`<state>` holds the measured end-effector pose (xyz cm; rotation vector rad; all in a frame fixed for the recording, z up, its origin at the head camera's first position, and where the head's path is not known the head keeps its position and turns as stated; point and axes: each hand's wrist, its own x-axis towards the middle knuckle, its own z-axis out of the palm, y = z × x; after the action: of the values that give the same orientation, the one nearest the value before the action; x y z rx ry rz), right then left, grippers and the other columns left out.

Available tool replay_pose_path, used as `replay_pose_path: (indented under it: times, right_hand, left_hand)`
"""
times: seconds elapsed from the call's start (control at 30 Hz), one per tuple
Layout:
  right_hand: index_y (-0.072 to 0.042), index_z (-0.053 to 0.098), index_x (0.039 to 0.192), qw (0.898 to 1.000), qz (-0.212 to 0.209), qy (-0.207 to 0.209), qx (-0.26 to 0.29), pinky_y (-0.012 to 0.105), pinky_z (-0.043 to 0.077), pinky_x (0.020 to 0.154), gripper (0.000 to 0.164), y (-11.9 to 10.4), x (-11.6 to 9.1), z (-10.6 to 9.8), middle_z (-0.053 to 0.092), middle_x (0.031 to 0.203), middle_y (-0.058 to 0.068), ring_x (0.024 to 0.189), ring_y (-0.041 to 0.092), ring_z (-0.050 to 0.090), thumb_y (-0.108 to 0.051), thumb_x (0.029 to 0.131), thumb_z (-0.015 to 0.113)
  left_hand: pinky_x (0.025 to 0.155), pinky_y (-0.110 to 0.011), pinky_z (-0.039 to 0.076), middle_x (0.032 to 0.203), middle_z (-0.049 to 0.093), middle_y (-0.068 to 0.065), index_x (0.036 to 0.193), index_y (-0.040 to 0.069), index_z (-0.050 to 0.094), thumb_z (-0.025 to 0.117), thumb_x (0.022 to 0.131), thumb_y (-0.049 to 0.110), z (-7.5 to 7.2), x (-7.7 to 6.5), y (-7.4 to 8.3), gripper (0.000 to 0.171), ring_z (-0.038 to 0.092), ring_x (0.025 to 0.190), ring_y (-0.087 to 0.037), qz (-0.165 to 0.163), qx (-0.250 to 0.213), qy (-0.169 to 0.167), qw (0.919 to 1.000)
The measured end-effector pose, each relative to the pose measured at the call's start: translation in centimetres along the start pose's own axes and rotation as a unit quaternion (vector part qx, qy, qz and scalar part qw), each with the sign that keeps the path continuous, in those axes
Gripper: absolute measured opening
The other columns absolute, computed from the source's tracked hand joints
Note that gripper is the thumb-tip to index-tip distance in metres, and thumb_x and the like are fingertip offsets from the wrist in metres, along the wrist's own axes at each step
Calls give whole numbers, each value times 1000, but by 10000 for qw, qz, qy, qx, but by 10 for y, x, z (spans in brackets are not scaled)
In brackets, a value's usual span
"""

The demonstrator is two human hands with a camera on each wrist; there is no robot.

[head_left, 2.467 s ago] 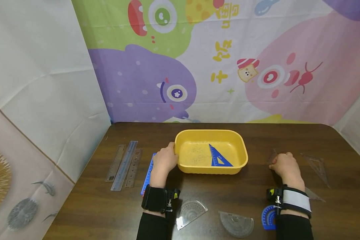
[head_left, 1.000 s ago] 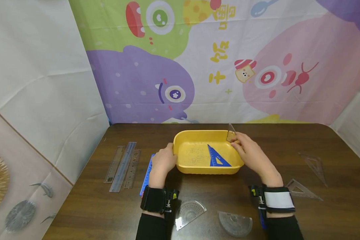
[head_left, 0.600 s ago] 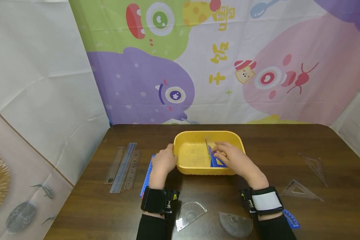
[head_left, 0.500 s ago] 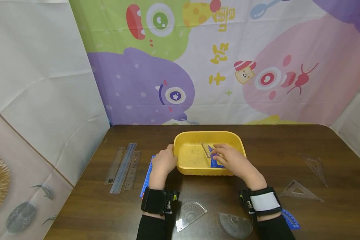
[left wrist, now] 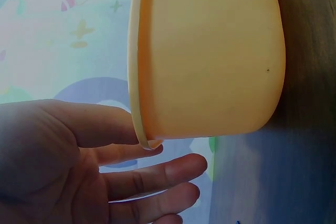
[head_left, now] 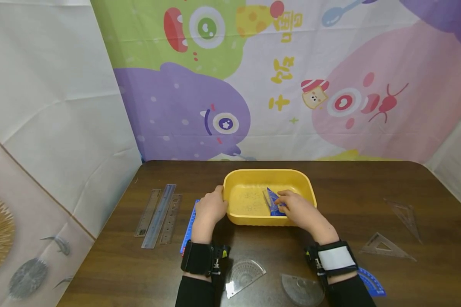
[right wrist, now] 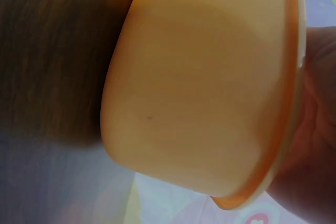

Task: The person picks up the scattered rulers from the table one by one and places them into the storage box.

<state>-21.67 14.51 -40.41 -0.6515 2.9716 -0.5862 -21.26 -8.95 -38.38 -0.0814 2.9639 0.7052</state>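
Observation:
My left hand [head_left: 212, 205] pinches the left rim of a yellow plastic tub [head_left: 246, 221]; in the left wrist view the thumb [left wrist: 100, 124] lies against the rim and the other fingers stretch out below. Inside the tub, my right hand [head_left: 301, 211] holds a small clear set square [head_left: 266, 198] low over a blue set square [head_left: 273, 196], with fingers curled at its right side. Part of both set squares is hidden by those fingers. From the right wrist, the tub wall [right wrist: 199, 87] covers the fingertips.
Three clear rulers [head_left: 159, 215] and a blue ruler [head_left: 189, 226] lie left of the tub. Two clear protractors [head_left: 245, 275] are in front, a blue protractor [head_left: 372, 282] by the right sleeve. Two clear set squares [head_left: 388, 247] lie at the right.
My right hand picked up the clear set square from the table at the right, carried it left over the rim and lowered it into the tub. The left hand stayed on the rim.

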Motion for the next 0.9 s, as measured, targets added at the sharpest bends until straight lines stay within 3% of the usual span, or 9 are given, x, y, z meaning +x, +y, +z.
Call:
replay_pose_path:
  times: [0.23, 0.37, 0.57, 0.77, 0.9]
  right_hand:
    - [3, 62, 112, 9993, 141, -174, 305, 46, 39, 94, 27, 1, 2, 4, 57, 119, 18, 108, 30, 54, -9, 91, 52]
    - [5, 60, 115, 9993, -2, -12, 376, 46, 41, 92, 28, 5, 3, 2, 60, 113, 18, 101, 28, 56, -6, 92, 48]
    - [1, 56, 119, 9950, 186, 792, 579, 49, 38, 93, 31, 23, -4, -17, 56, 120, 20, 111, 35, 51, -11, 91, 50]
    - [1, 55, 119, 9732, 622, 2070, 783, 52, 42, 83, 29, 57, -24, -44, 55, 114, 22, 100, 36, 53, -9, 93, 46]
    - [3, 53, 119, 9637, 1063, 2387, 545, 56, 38, 81, 30, 85, -37, -57, 52, 114, 27, 100, 44, 49, -10, 93, 44]
  left_hand:
    - [74, -47, 43, 98, 61, -13, 133, 9, 42, 49, 92, 21, 1, -2, -4, 44, 55, 76, -27, -63, 34, -18, 10000]
    - [76, -48, 42, 97, 60, -12, 133, 9, 42, 48, 92, 21, -1, 0, -5, 43, 54, 77, -27, -51, 11, -50, 10000]
    - [76, -48, 43, 97, 60, -12, 133, 9, 41, 48, 92, 21, -4, 3, -4, 43, 54, 78, -27, -53, 12, -52, 10000]
    - [74, -47, 43, 98, 61, -12, 134, 10, 41, 48, 92, 21, -4, 1, -4, 44, 54, 76, -26, 8, -14, -49, 10000]
    - [74, -47, 42, 96, 60, -12, 134, 10, 41, 48, 92, 21, -2, 1, -3, 45, 53, 75, -26, 40, -75, -76, 9999]
